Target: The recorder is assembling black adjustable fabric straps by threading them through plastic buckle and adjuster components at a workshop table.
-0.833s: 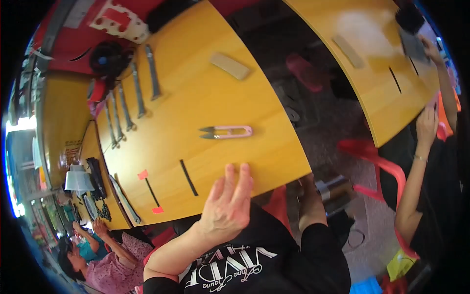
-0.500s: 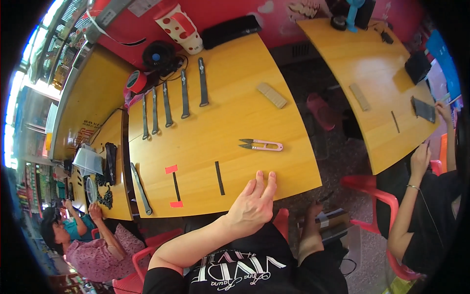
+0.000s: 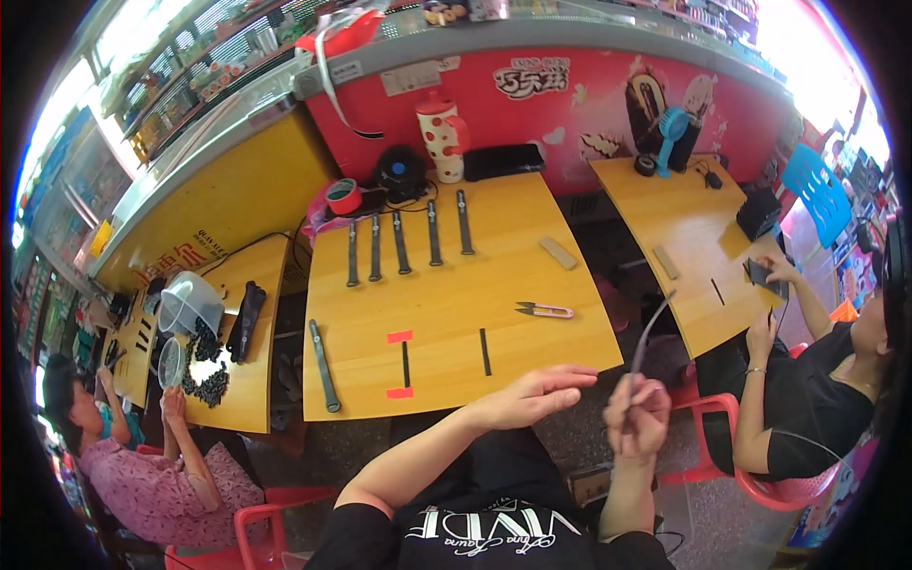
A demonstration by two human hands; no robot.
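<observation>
My left hand is flat and open, fingers stretched to the right, hovering over the near edge of the yellow wooden table. Just off the table's right corner, my right hand is closed around a thin dark strip that sticks upward. Small thread snips with a pink handle lie on the table beyond my hands. Near the front edge are two short black strips and red tape marks. Several dark straps lie in a row at the far side.
A long dark strap lies along the table's left edge and a pale block sits at the right. A person in black sits at the right table; another person at the left handles dark pieces. Red plastic chairs stand around.
The view has swung upright and pulled back. My left hand has moved from the table edge to hover flat. My right hand has come into view holding a thin strip.
</observation>
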